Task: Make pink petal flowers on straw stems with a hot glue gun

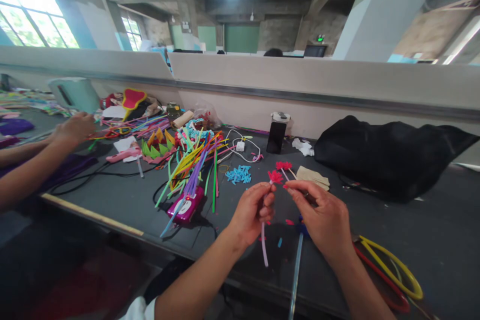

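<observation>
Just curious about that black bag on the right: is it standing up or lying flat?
Lying flat: the black bag is slumped on the table, spread wide and low against the partition.

Pink stem (pixel 264 245) tipped with a small red paper flower (pixel 275 176), held roughly upright over the dark table edge, its lower end hanging free below the left hand (pixel 252 212). A second red flower (pixel 284 165) on a pale stick rises just beside the first, above the right hand (pixel 324 217); a light blue stem (pixel 295 275) slants down beneath that hand
</observation>
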